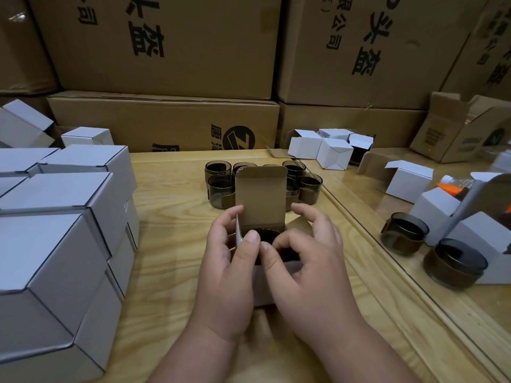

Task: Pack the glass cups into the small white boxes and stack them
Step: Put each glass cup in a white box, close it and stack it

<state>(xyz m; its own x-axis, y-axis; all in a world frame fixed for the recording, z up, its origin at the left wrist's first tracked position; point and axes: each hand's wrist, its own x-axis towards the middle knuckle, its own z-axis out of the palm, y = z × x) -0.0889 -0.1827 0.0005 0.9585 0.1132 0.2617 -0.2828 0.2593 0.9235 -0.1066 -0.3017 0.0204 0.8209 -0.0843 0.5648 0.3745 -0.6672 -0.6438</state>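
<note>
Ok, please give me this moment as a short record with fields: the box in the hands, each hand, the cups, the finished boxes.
box: small box on the table, lid flap up, a cup inside
left hand: left hand pinches the left side flap
right hand: right hand is curled over the box's open top, on the right side
loose cups: cluster of cups behind the box
packed boxes: closed stack at the left
empty boxes: open boxes at the far right

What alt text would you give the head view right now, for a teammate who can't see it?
Two hands, left hand and right hand, fold the side flaps of a small open box holding a dark glass cup on a wooden table. Closed white boxes are stacked at left; more cups wait behind.
</note>
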